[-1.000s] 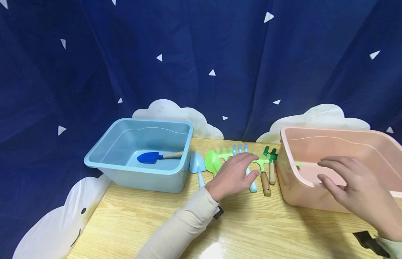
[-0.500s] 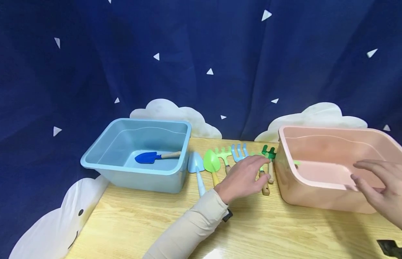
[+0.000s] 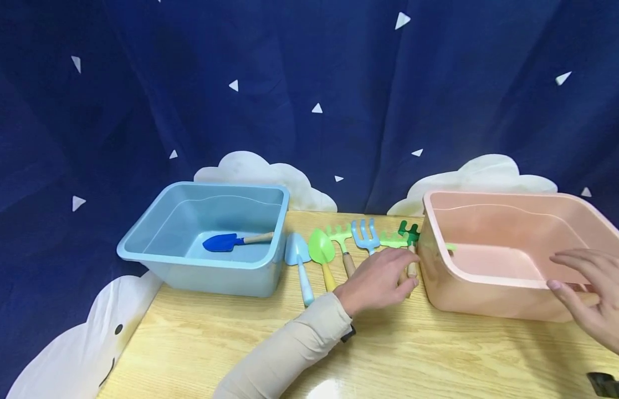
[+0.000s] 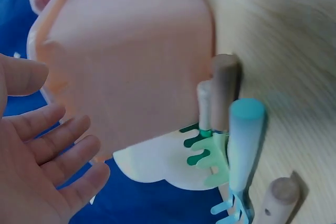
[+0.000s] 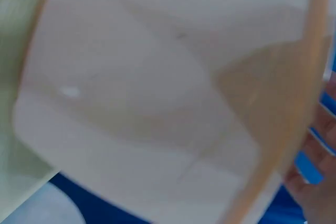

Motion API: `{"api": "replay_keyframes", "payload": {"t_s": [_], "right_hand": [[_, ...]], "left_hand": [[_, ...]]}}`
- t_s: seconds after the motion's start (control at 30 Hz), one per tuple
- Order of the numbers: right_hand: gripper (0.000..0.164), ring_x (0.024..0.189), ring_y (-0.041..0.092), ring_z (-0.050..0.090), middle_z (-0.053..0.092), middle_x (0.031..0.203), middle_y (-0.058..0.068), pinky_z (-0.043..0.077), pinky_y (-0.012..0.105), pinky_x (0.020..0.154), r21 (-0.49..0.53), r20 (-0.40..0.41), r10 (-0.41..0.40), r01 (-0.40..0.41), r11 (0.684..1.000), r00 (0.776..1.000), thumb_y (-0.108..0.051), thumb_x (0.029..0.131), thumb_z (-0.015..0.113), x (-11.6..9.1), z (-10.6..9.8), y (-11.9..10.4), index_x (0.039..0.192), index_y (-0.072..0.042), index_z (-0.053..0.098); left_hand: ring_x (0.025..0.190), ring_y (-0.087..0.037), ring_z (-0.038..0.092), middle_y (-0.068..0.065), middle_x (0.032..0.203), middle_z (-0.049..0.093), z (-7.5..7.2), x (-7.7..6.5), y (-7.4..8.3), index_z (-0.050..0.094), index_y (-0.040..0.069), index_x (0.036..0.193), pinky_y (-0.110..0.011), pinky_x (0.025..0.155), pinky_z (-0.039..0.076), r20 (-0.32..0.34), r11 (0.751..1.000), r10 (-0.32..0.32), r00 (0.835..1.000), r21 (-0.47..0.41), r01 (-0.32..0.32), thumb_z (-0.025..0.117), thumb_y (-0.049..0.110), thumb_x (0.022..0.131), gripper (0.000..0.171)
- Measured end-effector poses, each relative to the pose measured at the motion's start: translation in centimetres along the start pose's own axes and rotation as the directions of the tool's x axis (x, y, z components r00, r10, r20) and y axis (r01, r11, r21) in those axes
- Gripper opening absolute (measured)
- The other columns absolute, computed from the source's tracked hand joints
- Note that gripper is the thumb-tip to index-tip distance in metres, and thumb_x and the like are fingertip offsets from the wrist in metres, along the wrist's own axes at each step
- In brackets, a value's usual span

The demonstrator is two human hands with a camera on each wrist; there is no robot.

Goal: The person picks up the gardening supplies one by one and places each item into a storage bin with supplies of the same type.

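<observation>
Green and blue tools (image 3: 366,241) along the counter's (image 3: 439,354) back edge.
Handles (image 3: 305,285) nearward, likely for reach; both hands (image 3: 379,280) (image 3: 596,291), loosely open, hold nothing.

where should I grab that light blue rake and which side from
Probably the light blue rake is best held by its thick handle, from above on the person's side: it points that way, while green rakes flank the other end.

The blue bin (image 3: 201,276) and pink bin (image 3: 489,299) look like smooth, faintly glossy plastic. The table (image 3: 189,343) shows shiny wood grain. The curtain (image 3: 269,44) is matt cloth. The blue rake (image 3: 366,243) looks smooth; the dark-blue shovel (image 3: 221,243) has a wooden handle (image 3: 259,238).
</observation>
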State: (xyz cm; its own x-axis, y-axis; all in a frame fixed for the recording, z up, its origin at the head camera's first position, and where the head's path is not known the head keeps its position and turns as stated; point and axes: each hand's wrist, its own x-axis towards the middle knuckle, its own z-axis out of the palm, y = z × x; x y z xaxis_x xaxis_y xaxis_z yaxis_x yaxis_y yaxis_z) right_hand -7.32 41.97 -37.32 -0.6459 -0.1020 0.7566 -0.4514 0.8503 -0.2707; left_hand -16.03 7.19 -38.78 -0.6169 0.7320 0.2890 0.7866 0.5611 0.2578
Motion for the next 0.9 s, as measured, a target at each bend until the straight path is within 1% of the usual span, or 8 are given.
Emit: {"api": "replay_keyframes", "payload": {"t_s": [0.13,0.3,0.4,0.47,0.53,0.63,0.77,0.9], "right_hand": [[0.073,0.134,-0.01,0.038,0.048,0.134,-0.035,0.023,0.013,0.114,0.052,-0.064,-0.032,0.036,0.998,0.997,-0.058,0.09,0.063,-1.1,0.4,1.6,0.107,0.012,0.068],[0.078,0.134,-0.006,0.038,0.049,0.141,-0.023,0.027,0.0,0.097,0.044,-0.086,-0.038,0.042,0.998,0.996,-0.062,0.09,0.061,-2.4,0.6,3.3,0.114,0.011,0.066],[0.078,0.135,-0.008,0.038,0.053,0.141,-0.016,0.026,0.001,0.1,0.018,-0.072,-0.069,0.07,0.997,0.995,-0.063,0.09,0.058,-2.7,0.8,4.1,0.109,0.011,0.067],[0.079,0.126,-0.013,0.041,0.069,0.122,-0.005,0.026,0.003,0.098,-0.022,-0.066,-0.096,0.095,0.995,0.993,-0.068,0.089,0.056,-2.7,0.9,4.4,0.098,0.01,0.068],[0.078,0.111,-0.019,0.043,0.074,0.097,0.004,0.034,0.012,0.089,-0.067,-0.059,-0.111,0.107,0.992,0.992,-0.072,0.087,0.055,-2.6,1.0,4.6,0.085,0.006,0.068],[0.078,0.077,-0.003,0.049,0.062,0.069,0.018,0.03,0.025,0.066,-0.148,-0.065,-0.126,0.115,0.982,0.99,-0.076,0.085,0.054,-2.2,1.2,4.5,0.076,0.001,0.065],[0.077,0.058,0.038,0.045,0.058,0.061,0.015,0.024,0.035,0.058,-0.194,-0.102,-0.167,0.145,0.97,0.981,-0.076,0.085,0.054,-1.9,1.4,4.5,0.069,0.0,0.061],[0.078,0.056,0.041,0.045,0.058,0.061,0.015,0.023,0.036,0.058,-0.204,-0.102,-0.175,0.152,0.967,0.979,-0.075,0.086,0.052,-2.0,1.3,4.3,0.071,0.0,0.061]], "left_hand": [[0.121,-0.011,0.06,0.005,0.129,0.064,0.9,-0.1,0.0,0.061,0.016,0.131,-0.021,0.103,0.047,0.023,0.995,0.07,0.997,0.071,-0.072,0.057,0.033,0.096,0.039],[0.118,-0.009,0.06,0.006,0.127,0.064,1.7,-0.2,0.1,0.061,0.016,0.128,-0.02,0.102,0.047,0.054,0.99,0.101,0.993,0.089,-0.105,0.056,0.032,0.096,0.036],[0.123,-0.009,0.059,0.006,0.131,0.063,2.0,-0.3,0.2,0.06,0.016,0.131,-0.02,0.105,0.045,0.072,0.991,0.091,0.993,0.094,-0.098,0.055,0.033,0.097,0.038],[0.124,-0.009,0.058,0.006,0.132,0.063,2.2,-0.4,0.2,0.059,0.016,0.132,-0.02,0.105,0.045,0.081,0.991,0.086,0.993,0.098,-0.094,0.056,0.035,0.097,0.04],[0.124,-0.009,0.058,0.006,0.133,0.063,2.3,-0.6,0.2,0.059,0.016,0.133,-0.02,0.106,0.045,0.088,0.991,0.084,0.993,0.1,-0.092,0.056,0.036,0.097,0.041],[0.127,-0.01,0.057,0.005,0.134,0.063,2.5,-0.8,0.0,0.059,0.016,0.134,-0.021,0.109,0.042,0.094,0.991,0.079,0.992,0.1,-0.088,0.056,0.036,0.097,0.042],[0.133,-0.013,0.054,0.004,0.135,0.062,2.7,-1.0,-0.2,0.059,0.016,0.134,-0.024,0.113,0.04,0.094,0.992,0.081,0.992,0.086,-0.089,0.055,0.036,0.098,0.042],[0.136,-0.016,0.053,0.003,0.136,0.061,2.9,-1.2,-0.4,0.058,0.016,0.135,-0.026,0.112,0.042,0.093,0.994,0.082,0.992,0.064,-0.088,0.054,0.035,0.098,0.042]]}}
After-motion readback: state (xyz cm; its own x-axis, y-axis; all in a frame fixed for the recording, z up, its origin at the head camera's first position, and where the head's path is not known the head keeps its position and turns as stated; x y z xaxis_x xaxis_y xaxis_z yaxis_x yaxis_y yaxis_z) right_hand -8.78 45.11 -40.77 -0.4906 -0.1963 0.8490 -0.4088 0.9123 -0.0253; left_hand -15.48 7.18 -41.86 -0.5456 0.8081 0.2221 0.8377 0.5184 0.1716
